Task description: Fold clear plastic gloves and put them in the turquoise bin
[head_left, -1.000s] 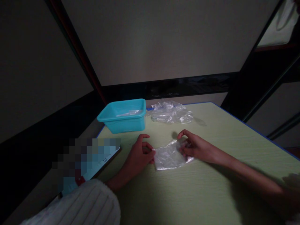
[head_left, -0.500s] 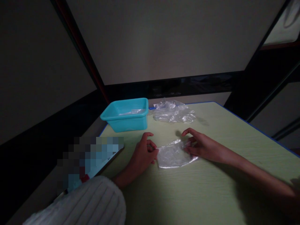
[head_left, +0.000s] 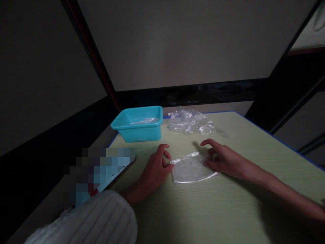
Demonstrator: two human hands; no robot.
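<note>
A clear plastic bag [head_left: 190, 170] lies flat on the pale green table [head_left: 203, 210]. My left hand [head_left: 157, 166] is at the bag's left edge, fingers curled and apart, the thumb tip touching the upper left corner. Over the bag's right end is my right hand [head_left: 223, 159], its index finger raised and its thumb and other fingers close to the plastic. Farther back, a teal basin [head_left: 141, 133] holds some clear plastic. Crumpled clear bags [head_left: 190, 121] are piled to the right of the basin.
A light quilted surface [head_left: 101, 220] fills the lower left, with a blurred-out patch [head_left: 109, 169] just above it. Behind the table stands a grey panel with a dark band [head_left: 215, 92]. The table has a blue edge.
The whole view has shifted slightly. My right hand's fingers have lifted a little and moved slightly rightward over the bag. The bag lies a bit flatter.
</note>
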